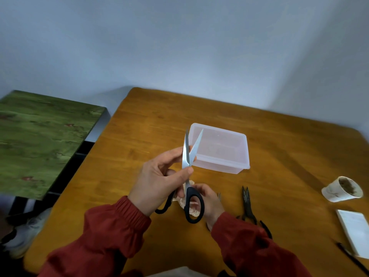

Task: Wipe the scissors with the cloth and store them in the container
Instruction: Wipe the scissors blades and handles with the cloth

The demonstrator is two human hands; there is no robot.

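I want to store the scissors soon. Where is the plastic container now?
In the head view, the clear container sits near the middle of the wooden table, just behind the raised, open scissors, whose blades overlap its left edge.

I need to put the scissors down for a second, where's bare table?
Widest bare wood: left of the container, from the table's left edge to the left hand. Also the strip behind the container, and between container and cup. Crowded near right: pliers, cup, notepad, pen.
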